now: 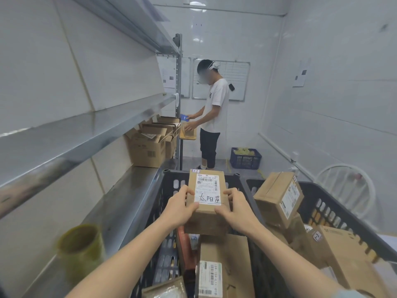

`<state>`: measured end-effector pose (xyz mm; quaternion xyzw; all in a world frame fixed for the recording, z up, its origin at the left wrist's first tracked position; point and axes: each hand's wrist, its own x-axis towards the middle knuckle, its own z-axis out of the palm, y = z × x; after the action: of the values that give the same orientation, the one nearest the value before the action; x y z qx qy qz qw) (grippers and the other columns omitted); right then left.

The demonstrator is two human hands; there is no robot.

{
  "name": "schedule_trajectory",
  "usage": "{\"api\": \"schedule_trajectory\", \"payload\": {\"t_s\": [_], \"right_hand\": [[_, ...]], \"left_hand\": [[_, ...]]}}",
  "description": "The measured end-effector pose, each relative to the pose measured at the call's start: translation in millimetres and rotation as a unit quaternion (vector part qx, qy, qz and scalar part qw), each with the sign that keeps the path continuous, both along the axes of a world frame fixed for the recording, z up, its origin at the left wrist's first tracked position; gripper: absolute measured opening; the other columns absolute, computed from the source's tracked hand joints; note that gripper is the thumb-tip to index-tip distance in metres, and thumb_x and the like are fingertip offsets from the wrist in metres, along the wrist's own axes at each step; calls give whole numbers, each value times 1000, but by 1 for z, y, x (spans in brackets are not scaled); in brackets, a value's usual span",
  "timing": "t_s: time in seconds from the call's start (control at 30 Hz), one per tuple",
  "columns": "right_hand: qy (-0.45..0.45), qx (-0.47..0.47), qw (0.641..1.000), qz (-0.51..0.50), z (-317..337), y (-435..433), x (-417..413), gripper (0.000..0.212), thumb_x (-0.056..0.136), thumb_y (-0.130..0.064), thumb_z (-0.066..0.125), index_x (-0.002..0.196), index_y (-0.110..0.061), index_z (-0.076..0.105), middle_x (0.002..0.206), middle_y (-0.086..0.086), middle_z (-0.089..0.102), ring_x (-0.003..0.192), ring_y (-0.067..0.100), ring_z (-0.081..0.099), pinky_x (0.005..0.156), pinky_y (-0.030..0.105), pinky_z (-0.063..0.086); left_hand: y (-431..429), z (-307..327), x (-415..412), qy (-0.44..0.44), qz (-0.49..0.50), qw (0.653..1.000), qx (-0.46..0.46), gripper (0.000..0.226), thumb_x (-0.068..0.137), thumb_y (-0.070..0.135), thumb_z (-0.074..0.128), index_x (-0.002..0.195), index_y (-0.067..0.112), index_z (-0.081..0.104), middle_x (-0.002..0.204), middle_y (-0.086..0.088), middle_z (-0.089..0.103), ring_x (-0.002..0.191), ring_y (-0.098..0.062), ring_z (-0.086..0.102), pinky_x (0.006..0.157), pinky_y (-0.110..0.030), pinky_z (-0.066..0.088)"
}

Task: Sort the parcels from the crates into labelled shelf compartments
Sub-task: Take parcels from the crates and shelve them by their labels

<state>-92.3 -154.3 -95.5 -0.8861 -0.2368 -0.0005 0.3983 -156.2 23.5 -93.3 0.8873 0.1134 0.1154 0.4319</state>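
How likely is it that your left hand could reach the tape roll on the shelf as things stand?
Probably yes, once freed: the left hand grips the parcel with the right hand. The tape roll stands on the shelf beside the left forearm, nothing visibly between.

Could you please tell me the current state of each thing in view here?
Held parcel: lifted in both hands, label facing up.
Left hand: grips the parcel's left side.
Right hand: grips the parcel's right side.
Left crate: holds several parcels.
Right crate: piled with boxes above its rim.
Shelf cartons: flaps open.
Tape roll: standing on end on the shelf.
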Motion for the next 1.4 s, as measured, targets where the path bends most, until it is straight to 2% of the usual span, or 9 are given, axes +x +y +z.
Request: {"api": "schedule_trajectory", "payload": {"t_s": [0.17, 0.37, 0.47, 0.53, 0.6, 0.77, 1.03, 1.23, 1.4], "right_hand": [[-22, 5, 1000, 21, 7, 1, -6, 75, 80, -24, 72, 143, -24, 30, 137, -4, 41, 128, 14, 41, 105, 31, 38], [-6, -3, 998, 64, 9, -2, -7, 80, 81, -11, 72, 143, -30, 25, 125, -19, 49, 110, -5, 47, 73, -2, 37], [-7, -27, 997, 71, 7, 0, -6, 87, 78, -14, 74, 147, -23, 21, 134, -12, 44, 119, 0, 40, 88, 0, 34], [-7, -56, 996, 66, 5, 2, -5, 101, 76, -27, 74, 152, -26, 8, 144, -2, 36, 134, 15, 33, 107, 26, 31], [-3, -82, 995, 53, 4, 4, -4, 104, 79, -33, 72, 152, -27, -2, 146, 3, 28, 137, 21, 25, 112, 38, 26], [-25, -95, 994, 44, 4, 6, -3, 102, 82, -37, 70, 151, -25, -4, 142, 4, 24, 133, 20, 25, 111, 39, 30], [-26, -76, 995, 64, -1, 4, -4, 102, 80, -30, 72, 149, -32, -3, 116, -4, 22, 122, 17, 39, 102, 27, 40], [-17, -80, 994, 68, -5, 6, -5, 109, 77, -34, 75, 152, -32, -6, 154, 0, 9, 136, 21, 35, 110, 34, 37], [-3, -83, 993, 79, -5, 6, -4, 108, 75, -32, 77, 153, -29, 3, 152, -2, 29, 135, 14, 34, 108, 31, 33]], "left_hand": [[-1, -4, 2, -4, -23, 1000, -15, 73, 86, 16, 72, 146, 17, 30, 142, -3, 45, 122, -15, 49, 96, -27, 43], [3, -7, 4, 36, -39, 999, 3, 101, 81, 19, 77, 154, 27, 8, 141, -6, 38, 131, -25, 47, 108, -45, 43], [4, -9, 3, 57, -57, 996, 25, 120, 79, 20, 77, 152, 33, -16, 151, -11, 28, 138, -30, 37, 111, -46, 38], [6, -9, 0, 58, -73, 995, 33, 120, 78, 20, 77, 149, 41, -17, 144, -8, 38, 134, -27, 42, 110, -41, 40], [7, -10, -2, 63, -90, 993, 41, 121, 79, 20, 77, 149, 42, -19, 143, -3, 43, 131, -21, 46, 106, -34, 42], [3, -5, -5, 110, -122, 986, 39, 115, 88, 16, 69, 148, 34, -27, 155, 2, 32, 136, -21, 42, 86, -17, 42], [-2, -3, -11, 87, -113, 988, 61, 111, 87, 27, 72, 149, 36, -20, 153, -6, 23, 140, -24, 24, 114, -39, 26], [1, -11, -5, 84, -104, 990, 53, 128, 77, 32, 80, 147, 43, -26, 157, -13, -10, 147, -36, 14, 118, -50, 25], [7, -14, -6, 84, -107, 990, 42, 135, 71, 31, 85, 148, 38, -26, 151, -7, 5, 142, -28, 24, 115, -37, 29]]}}
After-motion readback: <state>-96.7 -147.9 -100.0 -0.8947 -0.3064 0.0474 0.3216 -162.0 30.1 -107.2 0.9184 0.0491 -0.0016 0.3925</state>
